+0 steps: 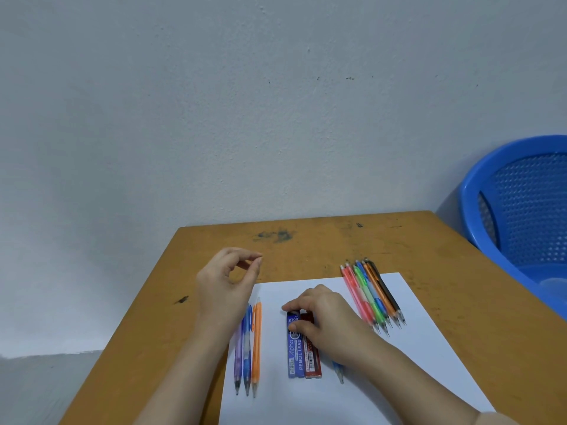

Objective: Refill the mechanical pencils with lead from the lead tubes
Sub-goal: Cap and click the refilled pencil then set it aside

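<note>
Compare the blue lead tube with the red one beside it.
The blue tube is blue with white "Alpha Pencil Lead" print; the red tube is dark red with a white barcode label. The blue tube lies left of the red tube. The right hand pinches the blue tube's far end; the red tube's far end is just hidden under it. Both lie flat and parallel on the paper.

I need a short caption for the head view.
Right hand grips blue lead tube on paper; left hand pinched shut.

At lower centre the right hand [325, 320] pinches the blue lead tube [294, 354] on white paper [399, 363]. The left hand [227, 280] hovers centre-left, fingertips pinched.
</note>
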`<state>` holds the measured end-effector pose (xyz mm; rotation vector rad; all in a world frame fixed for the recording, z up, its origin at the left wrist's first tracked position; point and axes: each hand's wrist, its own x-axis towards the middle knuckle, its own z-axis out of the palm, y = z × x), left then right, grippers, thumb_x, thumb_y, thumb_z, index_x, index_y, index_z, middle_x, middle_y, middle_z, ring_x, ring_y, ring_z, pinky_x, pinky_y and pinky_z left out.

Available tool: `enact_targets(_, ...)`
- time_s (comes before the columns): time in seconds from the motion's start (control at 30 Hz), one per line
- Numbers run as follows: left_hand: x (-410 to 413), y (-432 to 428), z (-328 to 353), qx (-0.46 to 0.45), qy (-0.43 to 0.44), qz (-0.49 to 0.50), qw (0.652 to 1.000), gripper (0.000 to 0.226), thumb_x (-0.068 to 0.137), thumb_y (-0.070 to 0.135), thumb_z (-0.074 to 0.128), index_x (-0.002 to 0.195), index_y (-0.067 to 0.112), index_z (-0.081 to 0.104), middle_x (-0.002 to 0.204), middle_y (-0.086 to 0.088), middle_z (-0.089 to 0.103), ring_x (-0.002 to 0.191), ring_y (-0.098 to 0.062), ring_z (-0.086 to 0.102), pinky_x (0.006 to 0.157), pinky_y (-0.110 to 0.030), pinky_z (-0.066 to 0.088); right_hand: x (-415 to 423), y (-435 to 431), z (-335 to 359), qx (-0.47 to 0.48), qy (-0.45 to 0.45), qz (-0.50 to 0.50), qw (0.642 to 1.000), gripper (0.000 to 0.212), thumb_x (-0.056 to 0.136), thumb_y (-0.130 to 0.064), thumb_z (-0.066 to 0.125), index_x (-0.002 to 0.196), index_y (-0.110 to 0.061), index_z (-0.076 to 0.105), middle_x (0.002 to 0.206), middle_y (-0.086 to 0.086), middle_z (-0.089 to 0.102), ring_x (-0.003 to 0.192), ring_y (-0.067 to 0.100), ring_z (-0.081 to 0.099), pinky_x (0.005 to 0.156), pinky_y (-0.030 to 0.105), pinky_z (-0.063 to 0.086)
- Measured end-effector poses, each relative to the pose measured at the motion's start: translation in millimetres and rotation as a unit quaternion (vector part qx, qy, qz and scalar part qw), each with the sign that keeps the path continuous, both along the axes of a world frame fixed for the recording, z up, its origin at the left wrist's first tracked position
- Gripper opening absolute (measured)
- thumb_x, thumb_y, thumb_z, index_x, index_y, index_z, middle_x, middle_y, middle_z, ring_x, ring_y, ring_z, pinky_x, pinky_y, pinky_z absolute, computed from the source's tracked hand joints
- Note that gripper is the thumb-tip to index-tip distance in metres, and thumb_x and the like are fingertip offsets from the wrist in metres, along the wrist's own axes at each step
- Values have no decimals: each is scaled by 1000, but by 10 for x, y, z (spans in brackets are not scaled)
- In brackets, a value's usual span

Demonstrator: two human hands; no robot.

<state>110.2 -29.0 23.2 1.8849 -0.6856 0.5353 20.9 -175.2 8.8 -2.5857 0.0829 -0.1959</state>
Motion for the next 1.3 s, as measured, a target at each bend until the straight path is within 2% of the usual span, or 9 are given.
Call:
enact_targets(0.2,1,-4,-3,2,-2,3,1000,17,82,12,71,85,28,67,85,19,63,85,8,56,70,-3,42,-1,-2,-7,-28,-15,12,999,34,95,-29,53,130,-28,57,125,-8,57,115,5,40,93,20,37)
enact_targets(0.3,-3,-4,-7,1,2,7,1000,18,82,13,71,85,30,66,85,21,61,85,9,56,70,-4,43,-29,-32,71,16,-32,-14,999,31,95,-30,54,126,-30,59,124,-11,54,112,3,45,88,15,38)
enact_targets(0.43,-10,-8,5,3,7,3,1000,19,82,13,71,85,30,66,84,21,62,85,10,56,71,-4,43,-66,-190,192,83,-64,-67,992,25,92,-24,60,115,-27,66,96,-17,60,83,-1,52,62,6,37)
enact_targets(0.6,-4,-5,-2,7,2,3,1000,20,82,14,71,85,32,64,84,20,62,87,9,56,72,-4,42,-63,-376,183,104,-55,-139,983,26,88,-20,65,114,-20,68,80,-13,60,69,1,52,64,10,39)
enact_targets(0.77,-3,-8,-14,7,-1,2,1000,20,82,13,71,86,32,64,85,21,61,86,10,56,72,-4,43,-42,-329,126,53,21,-138,989,41,87,-29,67,126,-19,60,89,-7,62,77,3,54,64,9,40)
enact_targets(0.9,0,-8,-14,8,-3,2,1000,18,82,13,71,86,29,66,85,21,61,87,10,56,71,-3,41,-29,-281,118,24,63,-138,988,48,85,-37,67,130,-22,57,106,-3,66,86,6,56,71,18,45)
enact_targets(1.0,3,-14,-14,4,-4,-1,1000,16,82,12,71,86,27,67,85,20,62,86,10,56,71,-3,41,-34,-273,117,8,75,-147,986,47,86,-36,65,130,-21,57,110,-4,66,87,6,56,74,20,49)
enact_targets(1.1,4,-15,-21,4,-3,-2,1000,16,81,11,72,86,25,68,85,19,62,85,10,55,71,-3,41,-36,-254,101,-1,74,-146,987,43,86,-32,64,128,-21,60,104,-4,68,82,7,57,68,21,49)
enact_targets(1.3,-4,-20,-23,10,1,-2,1000,15,81,11,71,86,25,68,85,19,62,86,10,55,71,-2,41,-37,-258,110,31,69,-155,985,39,87,-26,63,126,-20,61,108,-2,67,78,6,56,62,14,44)
